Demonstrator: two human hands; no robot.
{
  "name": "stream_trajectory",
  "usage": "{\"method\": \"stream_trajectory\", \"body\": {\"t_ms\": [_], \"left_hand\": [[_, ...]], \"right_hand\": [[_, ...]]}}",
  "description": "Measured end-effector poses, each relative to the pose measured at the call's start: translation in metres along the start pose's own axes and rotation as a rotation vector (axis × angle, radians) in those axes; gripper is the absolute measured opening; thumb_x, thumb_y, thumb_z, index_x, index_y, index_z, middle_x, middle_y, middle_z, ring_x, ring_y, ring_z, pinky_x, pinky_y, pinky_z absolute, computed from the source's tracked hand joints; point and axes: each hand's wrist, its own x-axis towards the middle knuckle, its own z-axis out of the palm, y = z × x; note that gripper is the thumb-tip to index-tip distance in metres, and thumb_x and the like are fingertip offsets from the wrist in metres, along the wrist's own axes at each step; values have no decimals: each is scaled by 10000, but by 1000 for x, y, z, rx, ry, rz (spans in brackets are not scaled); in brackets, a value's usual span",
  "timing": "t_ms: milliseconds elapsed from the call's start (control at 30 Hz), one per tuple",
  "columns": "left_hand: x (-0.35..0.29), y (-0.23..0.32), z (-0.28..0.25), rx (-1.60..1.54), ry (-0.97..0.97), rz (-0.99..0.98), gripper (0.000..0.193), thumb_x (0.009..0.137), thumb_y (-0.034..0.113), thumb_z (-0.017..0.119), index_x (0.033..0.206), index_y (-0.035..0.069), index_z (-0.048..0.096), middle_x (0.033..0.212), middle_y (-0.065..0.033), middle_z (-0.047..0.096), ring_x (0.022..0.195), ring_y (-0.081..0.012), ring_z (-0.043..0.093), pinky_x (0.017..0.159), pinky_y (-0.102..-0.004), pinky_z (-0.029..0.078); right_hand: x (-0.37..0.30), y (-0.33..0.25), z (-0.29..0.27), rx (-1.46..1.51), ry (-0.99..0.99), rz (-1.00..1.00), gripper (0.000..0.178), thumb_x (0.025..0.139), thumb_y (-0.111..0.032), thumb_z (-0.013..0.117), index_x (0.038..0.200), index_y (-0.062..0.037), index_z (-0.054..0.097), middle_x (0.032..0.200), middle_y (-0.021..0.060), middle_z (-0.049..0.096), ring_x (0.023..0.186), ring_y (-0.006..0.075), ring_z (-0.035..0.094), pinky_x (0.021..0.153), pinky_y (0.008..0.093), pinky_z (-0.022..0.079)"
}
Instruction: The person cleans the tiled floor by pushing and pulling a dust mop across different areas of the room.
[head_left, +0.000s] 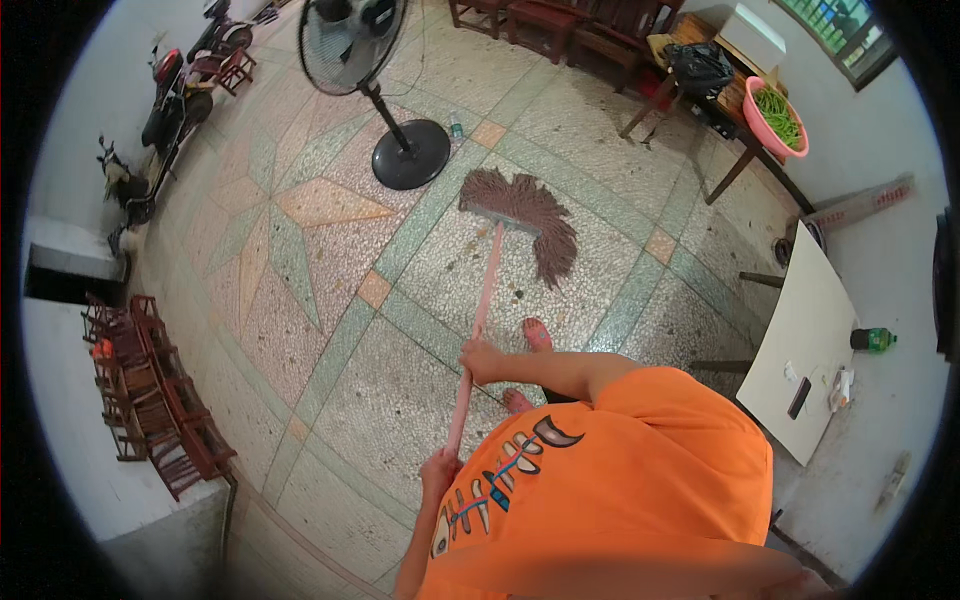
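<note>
A mop with a pink handle (487, 285) slants across the floor in front of me. Its brown string head (520, 205) lies spread on the speckled tiles, with strands trailing to the right. My right hand (483, 361) is wrapped round the handle at about mid-length. Lower down, close to my orange shirt, my left hand (440, 470) grips the handle near its end. My feet in pink sandals (537, 334) show just right of the handle.
A black standing fan (410, 154) stands beyond the mop. At right are a white-topped table (790, 340) and a pink basin (757, 121) of green vegetables. Wooden chairs (545, 22) line the back. Small wooden chairs (160, 385) are stacked at left, and a motorbike (175, 115) stands farther back.
</note>
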Motion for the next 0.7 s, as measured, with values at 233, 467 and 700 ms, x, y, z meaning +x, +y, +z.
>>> {"method": "stream_trajectory", "body": {"t_ms": [233,467,700], "left_hand": [[163,182,-19,-994,-255,-408,214,807,212,479,636,98,419,493,-3,386,367,-108,357,304,-228,254],[373,307,20,-1001,-385,-246,246,815,231,470,620,91,414,484,-17,381,399,-129,401,328,-253,301],[408,377,99,-998,-415,-317,198,822,265,492,751,93,425,525,-26,412,410,-131,408,342,-277,310]], "right_hand": [[-59,94,-49,172,267,283,293,632,-71,529,920,-28,561,927,173,511,918,330,490,783,421,421],[-139,111,-61,103,187,378,283,660,-133,537,915,-11,562,961,187,523,938,334,502,795,413,428],[-169,139,-30,347,65,629,329,639,-175,561,933,-28,568,931,192,553,890,350,524,779,409,440]]}}
